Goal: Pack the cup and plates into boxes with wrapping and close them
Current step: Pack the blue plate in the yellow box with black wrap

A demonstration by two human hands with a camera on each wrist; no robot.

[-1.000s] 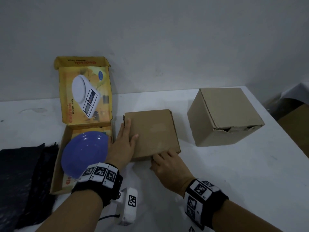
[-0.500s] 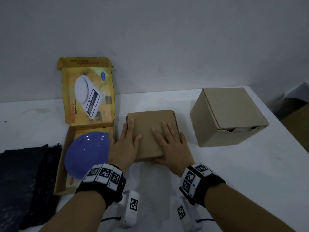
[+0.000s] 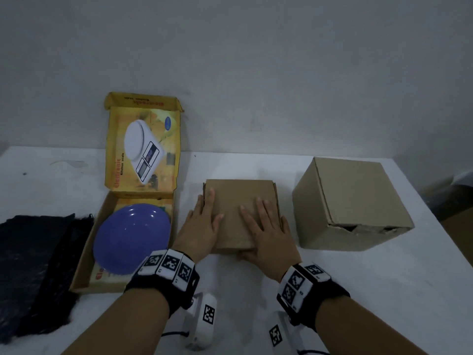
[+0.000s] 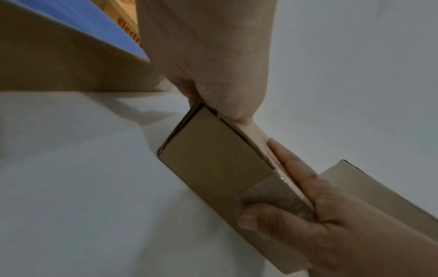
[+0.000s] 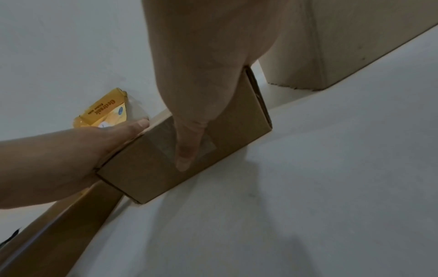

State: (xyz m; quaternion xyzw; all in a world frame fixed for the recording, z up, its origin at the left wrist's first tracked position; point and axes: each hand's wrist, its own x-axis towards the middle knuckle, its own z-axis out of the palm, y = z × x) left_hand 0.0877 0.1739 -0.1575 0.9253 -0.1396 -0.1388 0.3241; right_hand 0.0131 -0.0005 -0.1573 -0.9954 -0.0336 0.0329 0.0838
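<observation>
The small box (image 3: 238, 194) is held down by the flat, straight-fingered left hand (image 3: 202, 229). The right hand (image 3: 268, 234) is laid flat alongside, thumb on the near face.

White table (image 3: 384, 290) set against a plain grey-white wall (image 3: 256, 60), in dim light
The wall is matt and pale, with a few faint scuffs, and meets the table's far edge in a straight line. The tabletop is white and smooth, with a pale smudge (image 3: 69, 163) and a small dark speck (image 3: 24, 173) near its far left. Its right edge runs off diagonally, and the darker brownish area (image 3: 460, 226) beyond it is too dim to make out. The light is low and even, and shadows fall soft
</observation>
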